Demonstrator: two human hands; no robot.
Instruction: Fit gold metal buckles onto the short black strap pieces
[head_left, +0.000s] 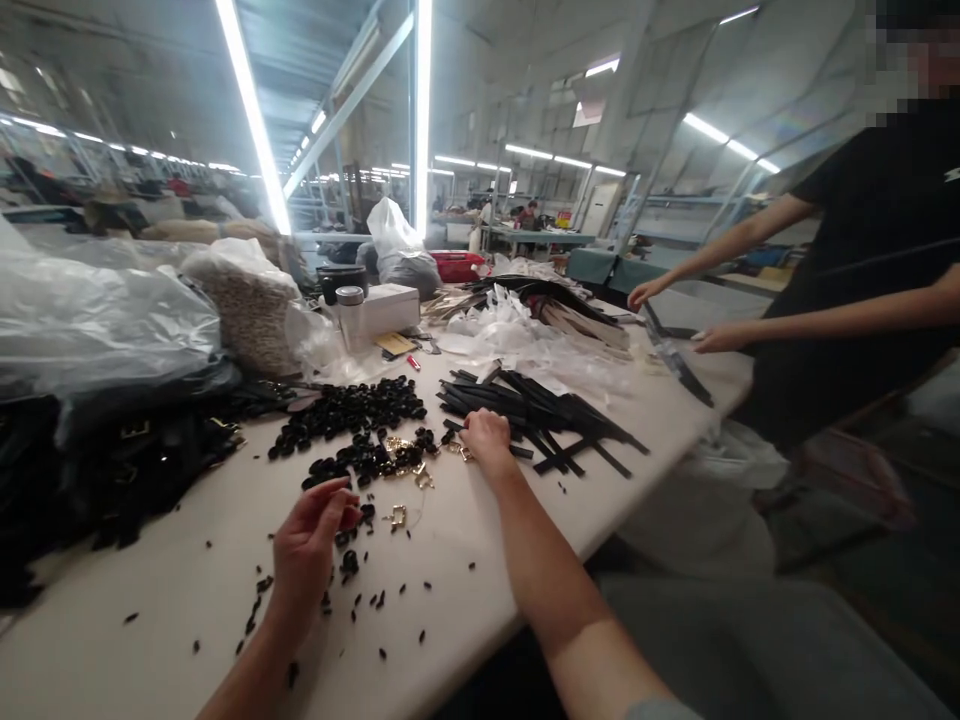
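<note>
My left hand is over the near side of the table, thumb and fingers drawn together beside small black loops. Whatever they pinch, if anything, is too small to make out. Farther right, my right hand curls its fingers over a black strip, at the left edge of a pile of black strips. Gold buckles lie between the hands, and a single gold buckle sits nearer me. Beyond them spreads a heap of black loops.
Scattered black bits dot the near table. Black straps under clear plastic are heaped at left, near a bag of beige pieces. A jar and white box stand behind. At right, a co-worker handles a dark strip.
</note>
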